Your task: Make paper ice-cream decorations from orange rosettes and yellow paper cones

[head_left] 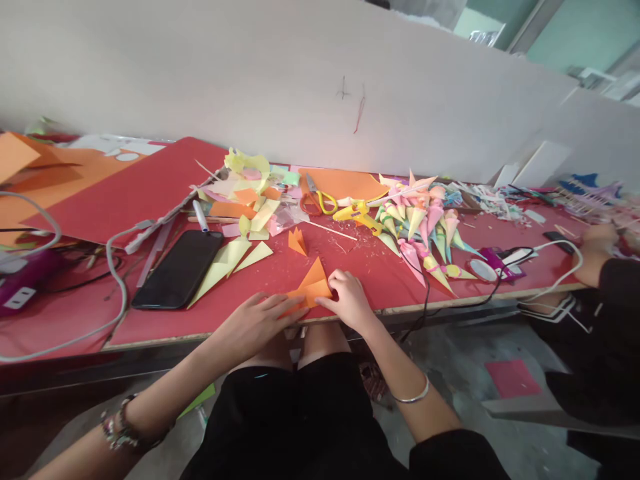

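Note:
An orange sheet of paper (316, 288), partly folded with a pointed top, lies at the near edge of the red table (360, 270). My left hand (257, 323) rests flat on its left part, fingers stretched out. At its right edge, my right hand (347, 300) pinches the paper between thumb and forefinger. Just beyond sits a small folded orange piece (297, 241). Cut pale-yellow paper pieces (220, 267) lie to the left, beside a black phone (179, 270).
Scissors (320, 201) and a yellow glue gun (360, 216) lie beyond my hands. Several paper cones (423, 220) are heaped to the right. Cables and a purple power strip (504, 263) lie farther right, near a co-worker's arm (597, 250). A red board (135, 193) leans left.

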`<control>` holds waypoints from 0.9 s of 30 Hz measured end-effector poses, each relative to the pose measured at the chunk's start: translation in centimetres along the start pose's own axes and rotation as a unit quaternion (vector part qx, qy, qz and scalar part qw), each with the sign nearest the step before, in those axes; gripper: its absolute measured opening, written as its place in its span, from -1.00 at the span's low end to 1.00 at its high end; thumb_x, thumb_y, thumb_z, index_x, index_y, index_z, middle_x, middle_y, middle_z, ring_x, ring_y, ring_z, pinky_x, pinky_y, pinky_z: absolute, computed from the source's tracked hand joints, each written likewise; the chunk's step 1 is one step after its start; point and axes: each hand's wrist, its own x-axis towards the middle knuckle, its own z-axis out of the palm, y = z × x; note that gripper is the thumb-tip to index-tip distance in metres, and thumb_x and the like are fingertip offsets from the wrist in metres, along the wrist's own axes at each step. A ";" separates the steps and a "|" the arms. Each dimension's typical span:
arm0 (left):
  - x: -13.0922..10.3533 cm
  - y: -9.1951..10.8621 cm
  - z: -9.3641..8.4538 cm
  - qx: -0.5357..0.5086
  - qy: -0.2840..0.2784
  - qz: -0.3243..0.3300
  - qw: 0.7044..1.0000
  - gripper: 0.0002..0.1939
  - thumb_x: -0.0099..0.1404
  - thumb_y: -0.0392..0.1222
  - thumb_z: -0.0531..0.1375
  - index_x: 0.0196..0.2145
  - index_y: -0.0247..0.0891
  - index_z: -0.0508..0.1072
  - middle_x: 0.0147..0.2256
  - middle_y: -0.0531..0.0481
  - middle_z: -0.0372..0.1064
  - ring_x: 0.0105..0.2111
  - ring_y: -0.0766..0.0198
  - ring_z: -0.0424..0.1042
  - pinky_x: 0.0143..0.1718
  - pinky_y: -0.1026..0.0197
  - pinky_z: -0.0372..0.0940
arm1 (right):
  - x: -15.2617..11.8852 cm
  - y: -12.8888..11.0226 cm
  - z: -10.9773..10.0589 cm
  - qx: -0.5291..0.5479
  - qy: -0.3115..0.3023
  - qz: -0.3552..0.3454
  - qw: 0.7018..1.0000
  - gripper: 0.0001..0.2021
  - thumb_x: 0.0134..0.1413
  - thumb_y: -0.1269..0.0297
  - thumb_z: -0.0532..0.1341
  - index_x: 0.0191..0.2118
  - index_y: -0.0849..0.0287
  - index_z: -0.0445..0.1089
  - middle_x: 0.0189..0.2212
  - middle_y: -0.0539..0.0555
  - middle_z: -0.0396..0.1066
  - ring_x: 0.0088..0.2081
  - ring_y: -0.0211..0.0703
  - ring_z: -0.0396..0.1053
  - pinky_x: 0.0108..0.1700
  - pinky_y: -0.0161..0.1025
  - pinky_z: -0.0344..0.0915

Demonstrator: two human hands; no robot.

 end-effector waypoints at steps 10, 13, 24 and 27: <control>-4.1 -0.8 1.3 -0.023 -0.005 -0.031 0.999 -0.19 0.02 -0.60 -0.11 0.18 -0.01 -0.06 0.18 0.18 -0.03 0.18 0.33 -0.05 0.13 0.15 -0.06 | -0.4 -0.4 0.3 -0.036 0.009 0.019 0.999 -0.79 -0.02 0.15 0.18 -0.48 0.19 0.26 -0.36 0.06 0.29 -0.29 -0.13 0.22 -0.27 -0.22 0.14; -4.0 -0.7 1.2 -0.030 0.007 -0.032 0.999 -0.22 0.03 -0.57 -0.08 0.17 -0.02 -0.01 0.17 0.16 0.01 0.17 0.30 -0.02 0.13 0.14 -0.05 | -0.9 -1.1 0.7 -0.052 0.051 0.019 0.997 -0.85 -0.01 0.23 0.18 -0.33 0.20 0.30 -0.29 0.12 0.28 -0.22 -0.06 0.20 -0.20 -0.16 0.17; -3.8 -0.4 0.8 -0.024 0.024 -0.025 0.999 -0.29 0.04 -0.51 -0.05 0.15 -0.06 0.07 0.15 0.11 0.05 0.14 0.25 0.06 0.11 0.13 0.00 | -1.0 -4.2 2.0 0.007 0.056 -0.068 0.996 -0.78 -0.11 0.16 0.18 -0.27 0.08 0.30 -0.16 0.08 0.22 -0.09 -0.08 0.15 0.10 0.01 -0.09; -3.9 -0.4 0.9 -0.024 0.028 -0.027 0.999 -0.28 0.04 -0.50 -0.05 0.15 -0.04 0.06 0.16 0.13 0.04 0.14 0.25 0.06 0.10 0.14 0.00 | -0.7 -4.2 2.0 0.024 0.060 -0.053 0.996 -0.80 -0.14 0.18 0.19 -0.32 0.09 0.29 -0.20 0.06 0.22 -0.13 -0.10 0.15 0.04 -0.08 0.01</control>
